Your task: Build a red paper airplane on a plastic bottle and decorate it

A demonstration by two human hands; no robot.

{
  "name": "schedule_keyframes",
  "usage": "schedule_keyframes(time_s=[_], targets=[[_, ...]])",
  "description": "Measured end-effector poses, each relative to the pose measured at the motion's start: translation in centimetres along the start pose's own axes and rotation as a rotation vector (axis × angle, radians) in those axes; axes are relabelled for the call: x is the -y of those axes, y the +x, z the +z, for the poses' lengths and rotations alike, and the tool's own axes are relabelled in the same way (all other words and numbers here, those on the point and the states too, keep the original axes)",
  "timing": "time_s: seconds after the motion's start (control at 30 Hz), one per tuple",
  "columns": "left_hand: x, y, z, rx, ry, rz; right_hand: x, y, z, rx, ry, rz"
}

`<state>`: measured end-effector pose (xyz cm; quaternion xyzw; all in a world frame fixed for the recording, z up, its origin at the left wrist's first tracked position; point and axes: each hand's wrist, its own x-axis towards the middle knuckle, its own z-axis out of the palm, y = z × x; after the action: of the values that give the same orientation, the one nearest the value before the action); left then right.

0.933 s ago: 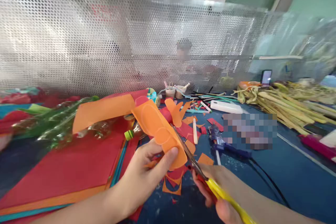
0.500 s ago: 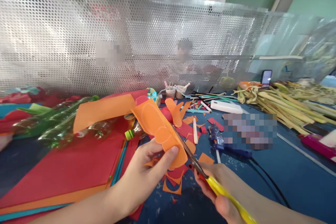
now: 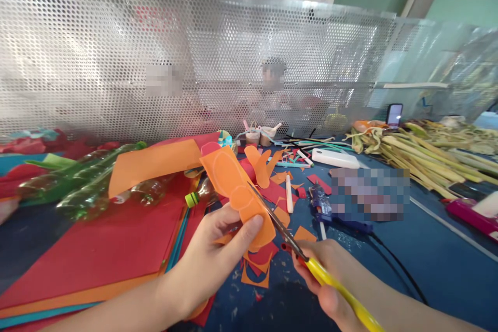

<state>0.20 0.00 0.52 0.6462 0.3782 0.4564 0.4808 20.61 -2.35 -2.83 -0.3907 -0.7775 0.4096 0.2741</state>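
Note:
My left hand (image 3: 218,249) pinches a sheet of orange craft foam or paper (image 3: 223,168) near its lower end, thumb on top. Rounded outlines are drawn on the sheet, and a rounded petal-like piece lies over it by my fingers. My right hand (image 3: 330,270) is closed round scissors (image 3: 334,288) with a yellow handle. Their dark blades reach up and left along the right edge of the sheet, the tips against it. Below the hands lie orange and red scraps (image 3: 254,277). Cut orange petal shapes (image 3: 260,166) stand just behind the sheet.
Red, orange and blue sheets (image 3: 97,249) are stacked at left, with green plastic bottles (image 3: 85,192) behind. A blue glue gun (image 3: 338,218) with a cord lies at right. Dried husks (image 3: 420,161), a white case (image 3: 335,158) and a phone (image 3: 394,115) are farther back, before a perforated metal screen (image 3: 218,62).
The scissor blades have cut a little along the sheet's right edge, and the sheet has turned slightly. Both hands stay in nearly the same place.

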Motion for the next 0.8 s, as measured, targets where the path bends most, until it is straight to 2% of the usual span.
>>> schedule_keyframes(time_s=[0.23,0.5,0.7,0.8], targets=[[0.0,0.4,-0.1,0.004,-0.033,-0.040,1.1,0.2,-0.9,0.058,-0.006,0.046],[0.0,0.7,-0.4,-0.075,-0.037,-0.057,-0.1,0.1,0.0,0.024,-0.051,0.015],[0.3,0.6,-0.5,-0.120,-0.007,-0.057,1.8,0.1,-0.9,0.044,-0.112,0.004],[0.1,0.6,-0.4,-0.123,0.002,-0.066,1.5,0.1,-0.8,0.039,-0.112,-0.019]])
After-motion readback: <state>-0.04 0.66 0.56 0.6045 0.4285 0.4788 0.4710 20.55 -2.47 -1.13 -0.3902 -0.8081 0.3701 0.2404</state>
